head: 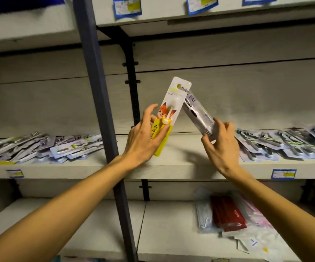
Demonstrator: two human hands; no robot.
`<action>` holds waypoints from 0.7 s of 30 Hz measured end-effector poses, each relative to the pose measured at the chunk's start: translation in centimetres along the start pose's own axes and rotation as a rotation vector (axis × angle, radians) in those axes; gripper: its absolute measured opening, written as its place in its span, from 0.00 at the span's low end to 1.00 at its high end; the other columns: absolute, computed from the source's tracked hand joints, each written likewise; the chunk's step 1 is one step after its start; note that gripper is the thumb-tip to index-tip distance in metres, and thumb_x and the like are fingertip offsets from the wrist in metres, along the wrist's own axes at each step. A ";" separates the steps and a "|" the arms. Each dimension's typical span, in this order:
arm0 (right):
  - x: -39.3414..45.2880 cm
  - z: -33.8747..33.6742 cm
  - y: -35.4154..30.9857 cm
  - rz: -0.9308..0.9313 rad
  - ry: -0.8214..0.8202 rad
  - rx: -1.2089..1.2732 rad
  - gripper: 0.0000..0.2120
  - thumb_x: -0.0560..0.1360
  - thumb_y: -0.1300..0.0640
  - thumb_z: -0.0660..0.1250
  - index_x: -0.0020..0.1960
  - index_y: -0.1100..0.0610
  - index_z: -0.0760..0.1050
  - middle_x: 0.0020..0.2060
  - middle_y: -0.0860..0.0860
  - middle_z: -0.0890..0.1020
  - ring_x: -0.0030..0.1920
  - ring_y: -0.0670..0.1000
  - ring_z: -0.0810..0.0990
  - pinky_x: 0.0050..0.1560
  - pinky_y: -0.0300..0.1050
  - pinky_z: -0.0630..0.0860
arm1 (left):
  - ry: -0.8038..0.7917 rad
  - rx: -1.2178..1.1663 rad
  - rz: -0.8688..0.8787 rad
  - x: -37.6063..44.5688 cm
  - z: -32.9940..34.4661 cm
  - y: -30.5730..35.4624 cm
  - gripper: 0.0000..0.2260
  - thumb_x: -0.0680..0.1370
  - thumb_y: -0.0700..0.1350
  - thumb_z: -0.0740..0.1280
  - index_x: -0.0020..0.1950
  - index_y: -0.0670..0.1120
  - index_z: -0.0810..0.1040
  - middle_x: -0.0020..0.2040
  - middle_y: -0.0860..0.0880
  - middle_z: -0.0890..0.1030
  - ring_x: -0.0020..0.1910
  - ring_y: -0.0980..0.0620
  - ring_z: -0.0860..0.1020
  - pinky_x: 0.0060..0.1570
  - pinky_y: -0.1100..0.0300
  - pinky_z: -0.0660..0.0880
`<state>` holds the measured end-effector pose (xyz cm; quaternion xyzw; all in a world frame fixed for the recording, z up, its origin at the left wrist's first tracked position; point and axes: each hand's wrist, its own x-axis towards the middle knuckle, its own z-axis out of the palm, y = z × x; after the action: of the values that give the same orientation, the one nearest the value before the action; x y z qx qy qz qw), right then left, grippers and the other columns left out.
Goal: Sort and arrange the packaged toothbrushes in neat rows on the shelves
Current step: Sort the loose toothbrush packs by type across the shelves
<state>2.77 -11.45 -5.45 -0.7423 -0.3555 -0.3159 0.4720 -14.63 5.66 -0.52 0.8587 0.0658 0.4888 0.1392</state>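
Two packaged toothbrushes are held above the middle shelf (171, 168), in front of its bare central section. The left hand (145, 138) grips the yellow and white toothbrush pack (171, 110), which carries a cartoon fox print; the thumb lies across the lower front of the pack and the fingers curl behind its left edge. The pack tilts with its top toward the right. The right hand (221, 146) grips the grey toothbrush pack (198, 114) by its lower end, thumb on the front, fingers wrapped behind. This pack tilts with its top toward the left. The upper ends of both packs overlap, the yellow and white one in front.

On the middle shelf, a loose pile of toothbrush packs (39, 146) lies toward the left end, beyond the grey upright post (96, 91). A second spread of toothbrush packs (285, 142) lies toward the right end, overlapping one another at slanted angles. A blue price label (283, 173) is fixed to the front edge near the right end; another (15, 173) sits near the left end.

On the lower shelf (164, 233), a red pack (228, 214) rests on clear and white packets at the right side.
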 end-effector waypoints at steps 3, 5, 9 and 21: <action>-1.4 0.1 -5.2 0.095 0.090 0.181 0.17 0.74 0.51 0.68 0.60 0.53 0.70 0.50 0.51 0.75 0.38 0.49 0.72 0.42 0.52 0.76 | 0.056 -0.078 0.044 -1.9 -3.7 -0.5 0.27 0.80 0.63 0.61 0.76 0.57 0.57 0.48 0.57 0.77 0.39 0.54 0.80 0.37 0.48 0.80; -2.4 0.4 -9.1 0.169 0.099 0.380 0.17 0.75 0.50 0.68 0.59 0.54 0.68 0.49 0.53 0.80 0.37 0.51 0.77 0.41 0.57 0.78 | 0.113 -0.088 0.057 -3.2 -6.7 -1.3 0.25 0.81 0.62 0.60 0.75 0.58 0.58 0.49 0.58 0.78 0.38 0.55 0.80 0.34 0.50 0.80; -5.1 2.0 -15.9 0.148 0.050 0.576 0.20 0.77 0.46 0.69 0.62 0.52 0.66 0.57 0.55 0.80 0.46 0.52 0.83 0.43 0.53 0.84 | 0.241 -0.093 0.019 -5.9 -12.9 -3.6 0.22 0.82 0.58 0.62 0.74 0.56 0.60 0.45 0.60 0.75 0.36 0.59 0.78 0.30 0.64 0.74; -12.9 11.9 -31.8 -0.058 -0.377 0.520 0.34 0.74 0.42 0.69 0.75 0.38 0.56 0.61 0.43 0.79 0.47 0.42 0.83 0.47 0.44 0.83 | 0.326 0.020 -0.632 -14.3 -27.2 -16.9 0.15 0.73 0.53 0.74 0.55 0.59 0.71 0.42 0.63 0.77 0.46 0.50 0.79 0.41 0.55 0.70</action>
<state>-29.00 6.25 -4.92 -0.6318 -0.5264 -0.0849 0.5627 -44.94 22.93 -4.27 0.7078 0.3542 0.5517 0.2630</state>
